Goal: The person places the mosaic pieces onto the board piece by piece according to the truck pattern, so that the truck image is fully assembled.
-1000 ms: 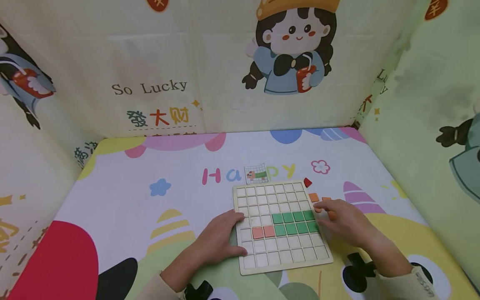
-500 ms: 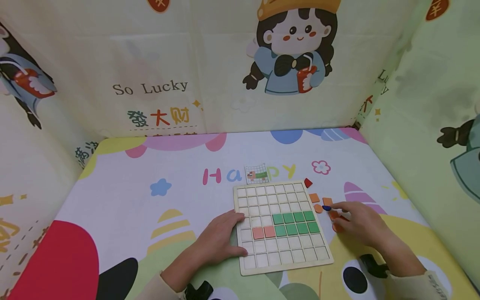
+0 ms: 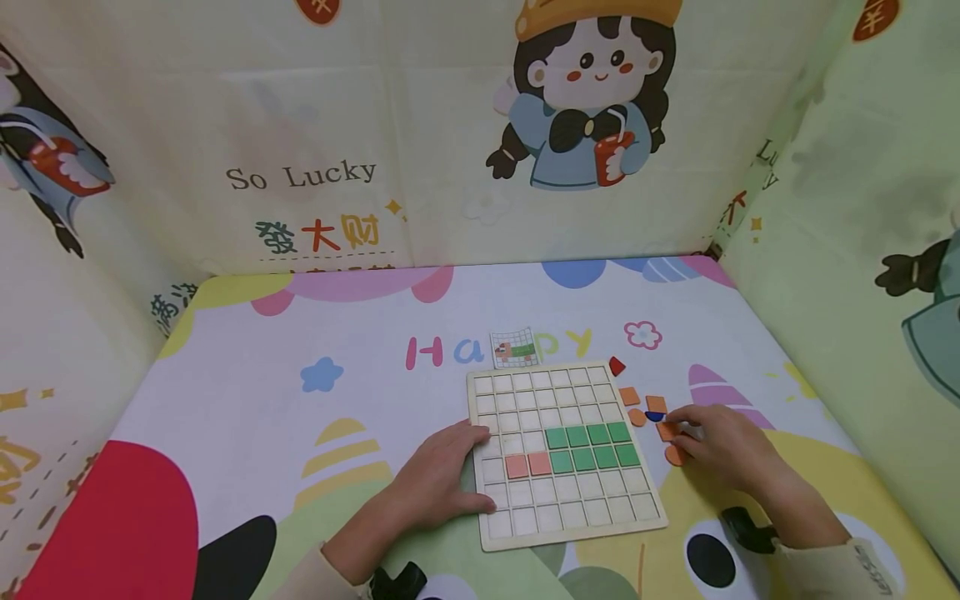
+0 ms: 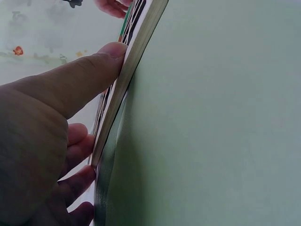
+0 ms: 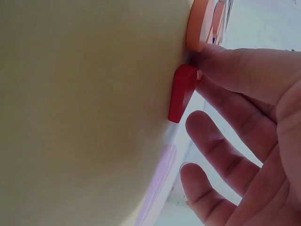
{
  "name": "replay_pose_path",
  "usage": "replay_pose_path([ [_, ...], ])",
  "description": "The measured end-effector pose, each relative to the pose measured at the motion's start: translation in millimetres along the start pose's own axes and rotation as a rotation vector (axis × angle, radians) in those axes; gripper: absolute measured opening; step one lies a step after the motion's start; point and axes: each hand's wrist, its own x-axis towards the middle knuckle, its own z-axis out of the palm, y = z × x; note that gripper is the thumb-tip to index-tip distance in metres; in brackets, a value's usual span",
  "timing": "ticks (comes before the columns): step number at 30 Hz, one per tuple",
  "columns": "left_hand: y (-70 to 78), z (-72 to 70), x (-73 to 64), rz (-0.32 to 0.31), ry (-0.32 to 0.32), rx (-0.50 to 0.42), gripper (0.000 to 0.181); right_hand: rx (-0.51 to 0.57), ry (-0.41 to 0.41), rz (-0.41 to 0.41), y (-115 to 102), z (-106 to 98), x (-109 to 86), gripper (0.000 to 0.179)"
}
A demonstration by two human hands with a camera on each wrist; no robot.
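"Green tiles (image 3: 597, 432): how do they lie on the board (image 3: 564, 487)?"

"Two rows of four, up against its right side. Two pink tiles (image 3: 517, 466) carry the lower row further left."

"And where is the board?"

"Flat on the bench (image 3: 420, 392), between the hands, with a small card (image 3: 513, 348) just beyond its far edge."

"What is the left hand (image 3: 437, 475) doing?"

"It lies spread along the board's left rim, thumb and index finger resting on it."

"And the right hand (image 3: 723, 446)?"

"Low over the bench, right of the board, among the loose pieces: orange squares (image 3: 656, 404), orange discs (image 3: 637, 417) and a blue piece (image 3: 655, 416) touching one square."

"Is it grasping anything?"

"I can't tell. The right wrist view puts a red piece (image 5: 182, 94) at its thumb and index tips, but whether they pinch it is unclear. Its other fingers are apart from the piece."
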Motion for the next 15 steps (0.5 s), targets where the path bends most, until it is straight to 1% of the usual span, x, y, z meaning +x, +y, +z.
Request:
replay_pose_path([
  [10, 0.9, -0.4, 0.2, -0.009, -0.002, -0.006, 0.077, -0.023, -0.005, -0.016, -3.7, 0.2, 2.9, 0.018],
  [15, 1.2, -0.8, 0.0, -0.015, -0.004, -0.009, 0.078, -0.039, -0.017, -0.002, -5.4, 0.7, 3.5, 0.018],
])
